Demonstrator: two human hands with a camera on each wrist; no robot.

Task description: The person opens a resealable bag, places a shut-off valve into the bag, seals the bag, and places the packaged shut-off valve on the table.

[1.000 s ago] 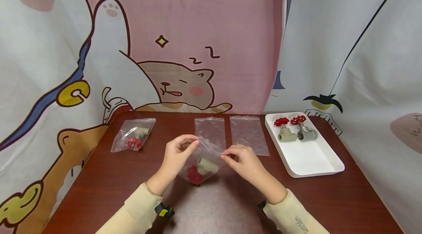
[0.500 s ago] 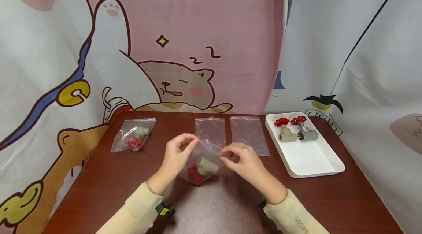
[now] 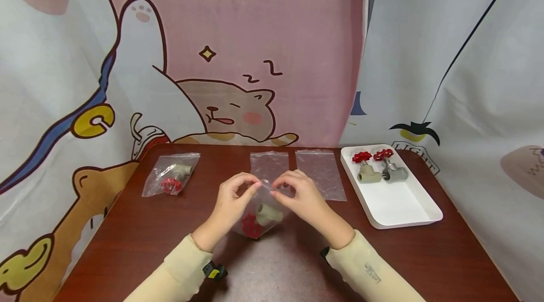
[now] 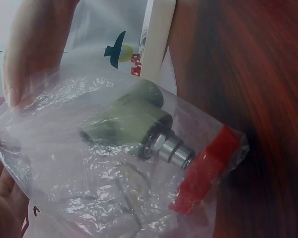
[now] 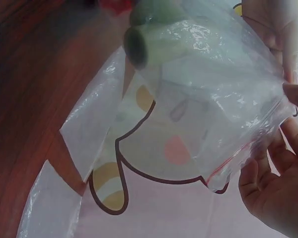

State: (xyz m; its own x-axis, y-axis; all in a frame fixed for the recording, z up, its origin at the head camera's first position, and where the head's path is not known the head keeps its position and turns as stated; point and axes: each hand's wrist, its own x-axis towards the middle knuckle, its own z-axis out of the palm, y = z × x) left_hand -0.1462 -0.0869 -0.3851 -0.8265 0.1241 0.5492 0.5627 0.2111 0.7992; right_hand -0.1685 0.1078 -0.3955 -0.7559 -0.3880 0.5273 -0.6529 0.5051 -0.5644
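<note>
Clear plastic zip-top bag (image 4: 94, 173), with a beige-bodied valve (image 4: 131, 116) inside, is hanging between our hands over the middle of the table, its silvery metal stem (image 4: 174, 151) and red handwheel (image 4: 206, 171) sloping toward a lower corner. Our left hand (image 3: 231, 200) is pinching the bag's top edge between thumb and finger; our right hand (image 3: 302, 195) is pinching the same edge just beside it. Whether the bag's bottom is touching the wood, we are unable to tell. We are judging the film light, limp and slippery, likely puckering rather than tearing under fingers, while the stiff, dense-looking valve is probably carrying nearly all the weight. We are favouring a hold along the red-lined zip strip (image 5: 229, 164), thumb and fingertip facing across it, clear of the lump below. Around us, a dark reddish-brown wooden table (image 3: 140, 240) is shining faintly between our cream sleeves (image 3: 184, 264). Two flat clear plastic bags (image 3: 269, 162) are lying side by side beyond our hands; a valve-filled clear bag (image 3: 155, 181) is resting to the left. On the right, a white rectangular tray (image 3: 405, 202) is holding a beige red-wheeled valve (image 3: 369, 174) and a grey red-wheeled valve (image 3: 397, 173). Behind, a pink-and-white cartoon-printed cloth (image 3: 314, 56) is hanging as a backdrop.
</note>
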